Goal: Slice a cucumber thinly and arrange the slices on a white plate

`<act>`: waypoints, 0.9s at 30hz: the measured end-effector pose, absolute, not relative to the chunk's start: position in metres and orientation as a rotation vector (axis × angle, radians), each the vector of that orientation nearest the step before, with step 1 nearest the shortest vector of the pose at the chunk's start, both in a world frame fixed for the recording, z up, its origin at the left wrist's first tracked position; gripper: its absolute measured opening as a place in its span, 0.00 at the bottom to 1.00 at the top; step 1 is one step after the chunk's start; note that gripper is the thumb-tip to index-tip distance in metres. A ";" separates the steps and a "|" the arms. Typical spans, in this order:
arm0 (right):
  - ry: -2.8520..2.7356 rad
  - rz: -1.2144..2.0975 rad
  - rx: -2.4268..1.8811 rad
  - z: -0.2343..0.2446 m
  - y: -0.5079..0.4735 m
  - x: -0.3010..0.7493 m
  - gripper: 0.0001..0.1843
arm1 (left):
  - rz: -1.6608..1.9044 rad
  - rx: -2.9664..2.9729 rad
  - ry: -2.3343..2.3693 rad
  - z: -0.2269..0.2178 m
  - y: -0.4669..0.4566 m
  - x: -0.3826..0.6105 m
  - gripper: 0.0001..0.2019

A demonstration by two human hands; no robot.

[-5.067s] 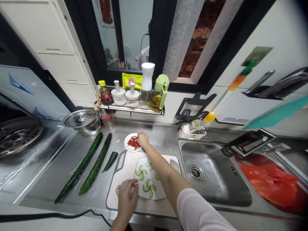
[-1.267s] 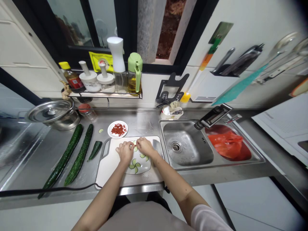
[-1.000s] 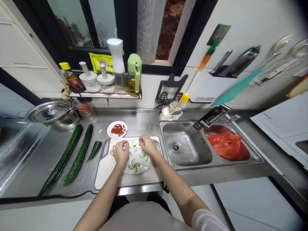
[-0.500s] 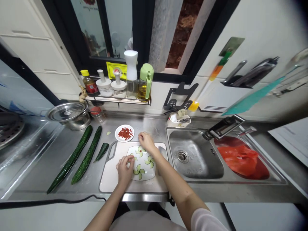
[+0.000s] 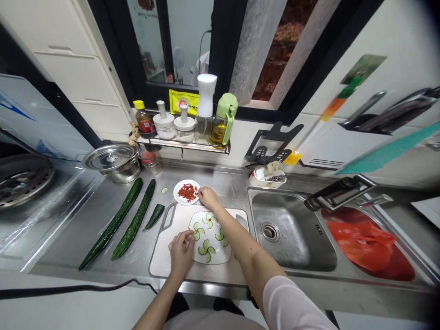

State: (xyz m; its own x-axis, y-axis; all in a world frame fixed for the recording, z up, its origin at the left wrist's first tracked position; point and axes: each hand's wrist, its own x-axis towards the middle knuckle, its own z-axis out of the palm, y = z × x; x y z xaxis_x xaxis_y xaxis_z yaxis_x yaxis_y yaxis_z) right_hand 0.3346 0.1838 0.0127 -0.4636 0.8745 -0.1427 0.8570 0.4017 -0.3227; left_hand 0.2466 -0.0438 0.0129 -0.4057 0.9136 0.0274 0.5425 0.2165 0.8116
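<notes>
My right hand (image 5: pixel 208 199) is at the right rim of a small white saucer (image 5: pixel 176 194), fingertips pinched; whatever they hold is too small to make out. Red dried berries, like goji berries (image 5: pixel 188 192), lie in the saucer. Beside the left edge of a white plate (image 5: pixel 220 258), my left hand (image 5: pixel 181 251) is curled with thumb and forefinger together, their contents hidden. Cucumber slices (image 5: pixel 206 250) form several pinwheels on the plate. One red berry (image 5: pixel 210 220) marks the top pinwheel's centre. The plate rests on a cutting board (image 5: pixel 161 256); my right forearm covers part of both.
To the left lie two long cucumbers (image 5: pixel 115 224) (image 5: pixel 135 224) and a cut piece (image 5: pixel 154 217). A lidded steel pot (image 5: pixel 118 167) and a red-capped jar (image 5: pixel 151 163) stand behind. Knife blade (image 5: pixel 241 222) on the board. At right is the sink (image 5: pixel 292 238) with a red bag (image 5: pixel 360 245).
My right hand has moved from above the plate's top edge leftward to the saucer's rim. My left hand stays by the plate. The whole view has shifted, with the scene sliding right.
</notes>
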 end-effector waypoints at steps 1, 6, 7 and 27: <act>-2.604 0.543 -1.600 0.012 0.185 0.333 0.13 | 1.062 1.338 2.040 0.013 -0.044 0.246 0.12; -2.648 0.533 -1.599 0.009 0.189 0.327 0.13 | 1.084 1.324 2.036 0.011 -0.045 0.242 0.12; -2.649 0.535 -1.600 0.008 0.189 0.326 0.13 | 1.091 1.322 2.033 0.011 -0.045 0.241 0.12; -2.229 0.806 -1.410 0.014 0.156 0.360 0.09 | 1.062 1.357 2.059 0.012 -0.045 0.247 0.11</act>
State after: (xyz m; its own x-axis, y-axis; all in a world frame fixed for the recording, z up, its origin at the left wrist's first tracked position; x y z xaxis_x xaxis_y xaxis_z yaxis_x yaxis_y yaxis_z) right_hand 0.3602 0.1557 0.0141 -0.4240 0.9056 0.0144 0.6868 0.3319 -0.6466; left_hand 0.2467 -0.0454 0.0122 -0.4129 0.9098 0.0411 0.5612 0.2187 0.7982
